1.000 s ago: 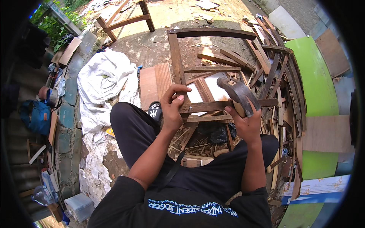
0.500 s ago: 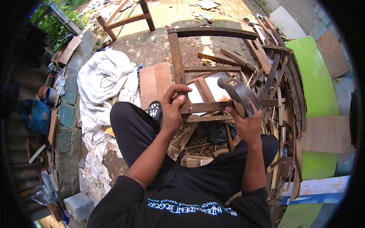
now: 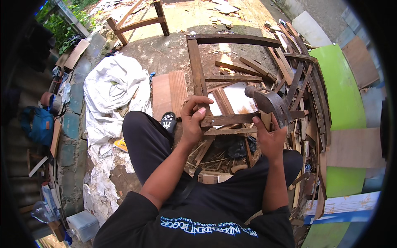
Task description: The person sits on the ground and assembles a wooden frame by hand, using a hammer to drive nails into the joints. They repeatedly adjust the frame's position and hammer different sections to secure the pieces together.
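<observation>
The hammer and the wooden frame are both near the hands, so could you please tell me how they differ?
Look: the hammer has a dark, curved metal head, while the wooden frame is made of long brown bars.
Size: the hammer is much smaller than the wooden frame.
Hold: the right hand grips the hammer, while the left hand holds the wooden frame at its near left corner.
Both are being held.

The site is an outdoor woodworking yard, indicated by sunlit ground (image 3: 182, 16), leafy plants (image 3: 76, 18), scrap-timber pile (image 3: 322, 99), hammer (image 3: 269, 101) and wooden frame (image 3: 197, 68).
</observation>
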Demonstrator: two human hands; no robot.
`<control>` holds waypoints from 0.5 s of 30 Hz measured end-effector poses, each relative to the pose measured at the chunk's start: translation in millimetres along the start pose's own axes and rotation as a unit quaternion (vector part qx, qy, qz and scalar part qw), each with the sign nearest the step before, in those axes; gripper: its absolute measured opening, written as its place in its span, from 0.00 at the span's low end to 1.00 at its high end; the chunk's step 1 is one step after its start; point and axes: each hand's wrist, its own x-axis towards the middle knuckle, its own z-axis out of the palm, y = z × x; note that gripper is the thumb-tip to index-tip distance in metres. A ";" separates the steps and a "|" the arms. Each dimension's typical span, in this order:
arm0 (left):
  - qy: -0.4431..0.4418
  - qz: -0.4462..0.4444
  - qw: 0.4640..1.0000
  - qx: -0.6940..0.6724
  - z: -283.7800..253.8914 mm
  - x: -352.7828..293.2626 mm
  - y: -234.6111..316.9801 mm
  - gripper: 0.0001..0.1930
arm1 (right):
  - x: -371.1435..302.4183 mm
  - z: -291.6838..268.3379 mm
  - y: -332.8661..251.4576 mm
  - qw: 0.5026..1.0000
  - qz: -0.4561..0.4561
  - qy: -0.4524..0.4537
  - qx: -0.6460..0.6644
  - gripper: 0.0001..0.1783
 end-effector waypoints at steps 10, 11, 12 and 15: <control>-0.015 -0.019 1.000 -0.008 -1.7 -6.4 -4.5 0.15 | -86.9 31.7 -28.0 0.946 0.112 -0.064 0.297 0.26; -0.012 -0.009 1.000 -0.013 0.5 -5.5 -4.6 0.15 | -93.8 41.0 -28.7 0.933 0.143 -0.051 0.325 0.28; -0.008 -0.001 1.000 -0.016 2.3 -5.4 -3.7 0.15 | -97.0 48.3 -30.7 0.926 0.151 -0.036 0.343 0.29; -0.003 0.010 1.000 -0.014 4.3 -5.8 -2.5 0.15 | -100.0 57.9 -35.9 0.909 0.168 -0.002 0.382 0.30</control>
